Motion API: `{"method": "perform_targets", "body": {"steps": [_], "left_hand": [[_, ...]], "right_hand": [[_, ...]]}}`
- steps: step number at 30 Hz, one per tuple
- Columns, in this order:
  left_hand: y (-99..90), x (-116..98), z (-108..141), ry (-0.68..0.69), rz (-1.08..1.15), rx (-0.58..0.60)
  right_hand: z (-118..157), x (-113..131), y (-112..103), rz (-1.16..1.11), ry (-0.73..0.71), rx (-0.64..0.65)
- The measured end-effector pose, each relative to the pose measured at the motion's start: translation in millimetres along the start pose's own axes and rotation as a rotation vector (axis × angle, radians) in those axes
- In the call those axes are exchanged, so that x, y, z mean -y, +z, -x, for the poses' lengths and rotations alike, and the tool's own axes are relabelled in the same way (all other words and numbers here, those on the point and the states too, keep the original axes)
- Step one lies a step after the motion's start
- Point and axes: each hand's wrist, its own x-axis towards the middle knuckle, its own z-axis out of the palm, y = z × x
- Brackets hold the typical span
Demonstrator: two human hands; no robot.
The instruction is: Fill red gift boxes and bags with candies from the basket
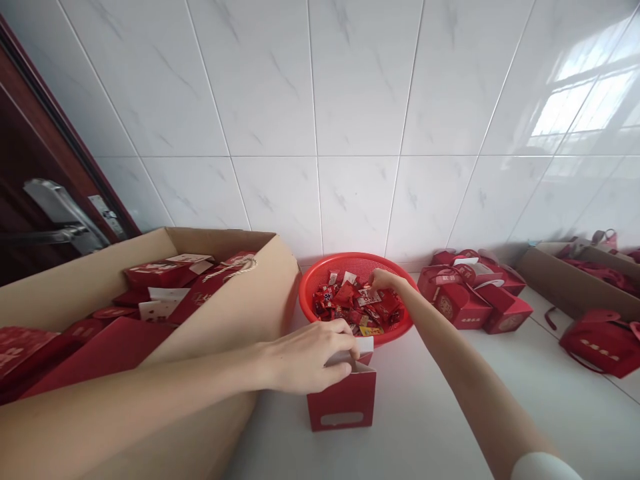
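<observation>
A red paper gift box (345,400) with a cut-out slot low on its front stands on the pale surface, its top open. My left hand (320,357) grips its upper edge, thumb on the near side and fingers curled over the opening. Just behind it, a red plastic basket (310,270) holds many small wrapped candies (345,295), mostly red. My right hand (386,280) reaches down into the basket from the right. Its fingers are curled among the candies, and their tips are partly hidden, so what they pinch is unclear.
At left stands a large cardboard carton (270,287) of red boxes. Several closed red gift boxes (463,303) cluster right of the basket. Farther right are another red box (603,343) and a second carton (555,273). A tiled wall (360,100) rises behind; a door handle (65,217) is far left.
</observation>
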Motion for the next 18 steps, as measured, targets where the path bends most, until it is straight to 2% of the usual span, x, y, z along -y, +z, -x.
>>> {"method": "perform_targets", "body": {"steps": [3,6,12,18], "left_hand": [[-0.8,-1.1,0.2,-0.007,-0.007,0.002],[-0.8,-1.0,0.2,-0.01,-0.006,0.003],[0.4,1.4,0.3,-0.004,-0.002,0.009],[-0.5,1.0,0.0,-0.007,-0.025,0.006]], "right_hand": [[3.5,2.0,-0.5,0.0,-0.063,0.085],[6.6,2.9,-0.8,-0.017,-0.119,0.09],[9.7,3.9,1.5,-0.058,-0.184,-0.03],[6.9,2.0,8.0,-0.043,-0.146,-0.121]]}}
